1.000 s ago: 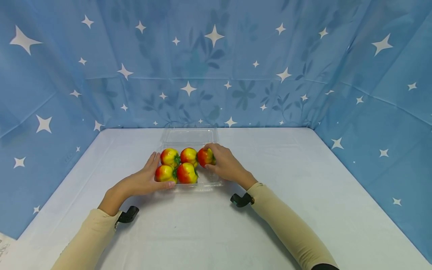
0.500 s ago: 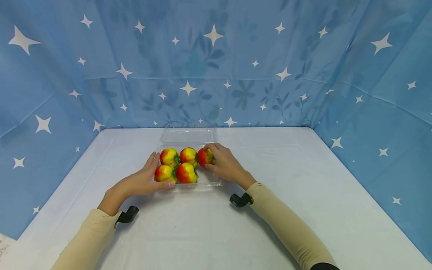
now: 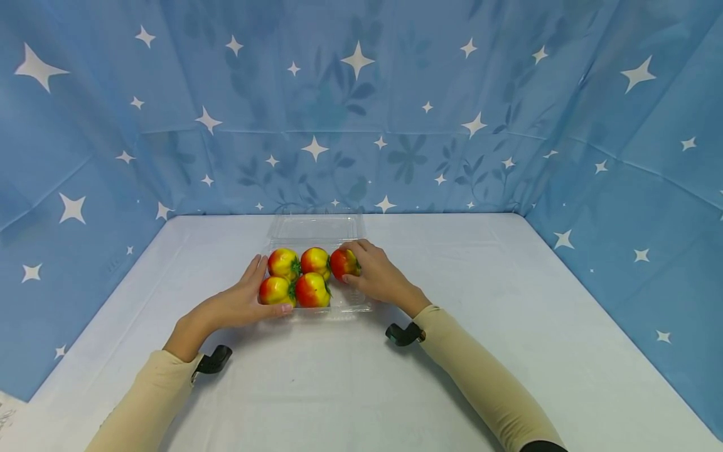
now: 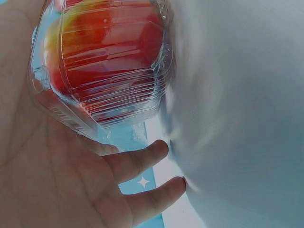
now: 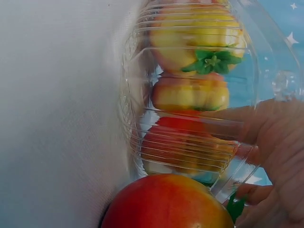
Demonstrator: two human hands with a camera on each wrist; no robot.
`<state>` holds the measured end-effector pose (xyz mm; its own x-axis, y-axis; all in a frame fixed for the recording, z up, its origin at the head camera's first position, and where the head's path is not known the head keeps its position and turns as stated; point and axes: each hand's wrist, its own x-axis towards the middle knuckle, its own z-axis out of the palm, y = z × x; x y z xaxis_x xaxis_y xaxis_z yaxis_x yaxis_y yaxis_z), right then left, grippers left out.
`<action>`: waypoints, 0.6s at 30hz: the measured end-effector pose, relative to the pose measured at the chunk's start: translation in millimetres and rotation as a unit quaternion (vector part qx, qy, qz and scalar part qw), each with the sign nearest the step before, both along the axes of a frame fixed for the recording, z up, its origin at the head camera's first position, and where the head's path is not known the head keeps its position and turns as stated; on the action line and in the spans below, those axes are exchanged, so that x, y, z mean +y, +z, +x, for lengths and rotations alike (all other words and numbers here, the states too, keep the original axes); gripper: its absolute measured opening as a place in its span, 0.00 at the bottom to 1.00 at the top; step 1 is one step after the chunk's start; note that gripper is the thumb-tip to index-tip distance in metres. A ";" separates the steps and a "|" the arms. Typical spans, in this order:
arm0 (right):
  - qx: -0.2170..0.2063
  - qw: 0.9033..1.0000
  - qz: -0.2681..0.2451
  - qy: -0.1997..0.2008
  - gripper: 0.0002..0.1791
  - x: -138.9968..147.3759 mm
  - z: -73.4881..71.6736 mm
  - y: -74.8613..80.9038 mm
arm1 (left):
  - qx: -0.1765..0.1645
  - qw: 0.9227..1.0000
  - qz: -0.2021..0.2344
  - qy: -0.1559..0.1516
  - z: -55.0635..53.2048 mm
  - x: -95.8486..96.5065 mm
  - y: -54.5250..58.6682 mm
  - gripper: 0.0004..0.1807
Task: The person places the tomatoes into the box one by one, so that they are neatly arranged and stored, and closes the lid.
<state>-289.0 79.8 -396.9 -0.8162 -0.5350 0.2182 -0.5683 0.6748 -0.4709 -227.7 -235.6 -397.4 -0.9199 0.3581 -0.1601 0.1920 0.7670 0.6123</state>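
Observation:
Several red-and-yellow fruits with green leafy tops, such as the front one (image 3: 313,290), sit in a clear plastic clamshell box (image 3: 351,307). My left hand (image 3: 240,301) rests against the box's left end, thumb along the front edge. In the left wrist view its fingers (image 4: 137,164) are stretched out below the box. My right hand (image 3: 386,276) holds the back-right fruit (image 3: 341,263) between thumb and fingers, inside the box. Another fruit (image 5: 161,204) shows outside the box wall beside that hand in the right wrist view; the hand hides it in the head view.
The box's clear lid (image 3: 317,227) lies folded back toward the rear table edge. A white cloth covers the table (image 3: 452,263). Blue star-patterned curtains (image 3: 361,107) rise behind and at both sides.

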 end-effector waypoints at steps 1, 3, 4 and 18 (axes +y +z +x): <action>0.002 1.000 -0.002 0.004 0.33 0.9 -0.4 0.1 | 0.000 1.000 0.000 0.000 0.0 -0.1 0.0 0.73; 0.008 1.000 -0.008 0.013 0.33 2.8 -1.5 0.2 | 0.000 1.000 0.000 -0.001 0.0 -0.3 0.0 0.73; 0.011 1.000 -0.013 0.019 0.33 3.9 -2.0 0.7 | -0.001 1.000 0.000 -0.002 0.0 -0.2 0.1 0.73; -0.025 0.998 -0.037 0.032 0.35 24.6 -5.5 17.5 | -0.003 1.000 -0.001 -0.001 1.0 0.6 1.4 0.73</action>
